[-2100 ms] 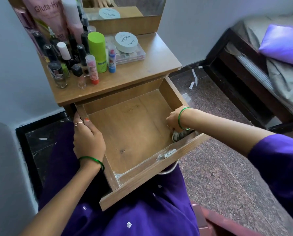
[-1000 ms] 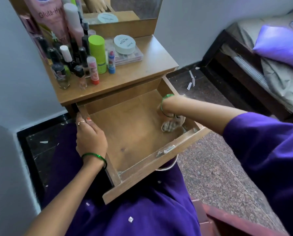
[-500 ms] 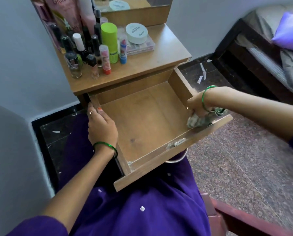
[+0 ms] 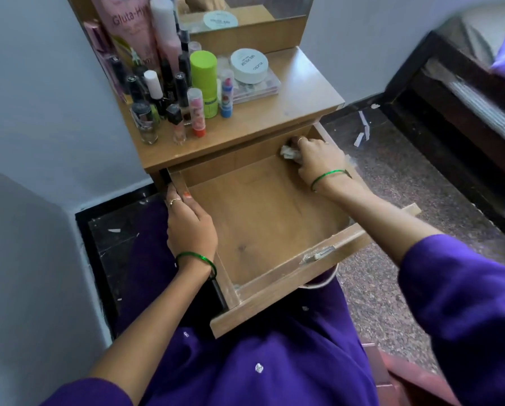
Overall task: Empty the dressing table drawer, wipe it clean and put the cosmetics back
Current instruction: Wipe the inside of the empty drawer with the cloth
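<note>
Wooden drawer (image 4: 263, 218) bare; right hand (image 4: 318, 159) presses cloth (image 4: 289, 153).

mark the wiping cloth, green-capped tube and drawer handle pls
wiping cloth (image 4: 290, 154), head view, on the crumpled bit showing beside the right hand.
green-capped tube (image 4: 203, 65), head view, on its green cap.
drawer handle (image 4: 321, 283), head view, on its metal loop under the front.

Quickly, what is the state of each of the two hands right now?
Left hand: closed on the left wall of the wooden drawer.
Right hand: closed on a crumpled pale cloth.
</note>
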Demonstrator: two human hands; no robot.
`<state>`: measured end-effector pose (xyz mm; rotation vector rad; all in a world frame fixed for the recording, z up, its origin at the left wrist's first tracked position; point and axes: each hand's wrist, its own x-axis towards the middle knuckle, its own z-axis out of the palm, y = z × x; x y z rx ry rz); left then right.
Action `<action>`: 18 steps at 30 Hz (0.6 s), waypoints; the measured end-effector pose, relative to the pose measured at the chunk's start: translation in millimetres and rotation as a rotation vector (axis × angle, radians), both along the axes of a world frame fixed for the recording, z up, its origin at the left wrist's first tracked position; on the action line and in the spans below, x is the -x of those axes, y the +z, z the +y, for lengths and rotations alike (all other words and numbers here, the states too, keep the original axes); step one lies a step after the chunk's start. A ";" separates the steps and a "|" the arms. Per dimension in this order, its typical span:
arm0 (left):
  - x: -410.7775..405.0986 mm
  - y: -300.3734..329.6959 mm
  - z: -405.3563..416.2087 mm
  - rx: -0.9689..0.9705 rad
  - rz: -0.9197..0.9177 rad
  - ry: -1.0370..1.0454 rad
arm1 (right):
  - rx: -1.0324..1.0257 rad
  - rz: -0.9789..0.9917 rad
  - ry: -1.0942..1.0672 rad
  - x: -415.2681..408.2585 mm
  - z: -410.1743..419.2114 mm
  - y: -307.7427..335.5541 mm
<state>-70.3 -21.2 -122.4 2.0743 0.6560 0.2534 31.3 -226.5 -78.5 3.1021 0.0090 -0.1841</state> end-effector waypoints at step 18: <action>-1.5 -2.1 0.7 0.030 -0.017 0.017 | -0.188 0.102 0.339 38.3 106.0 -39.1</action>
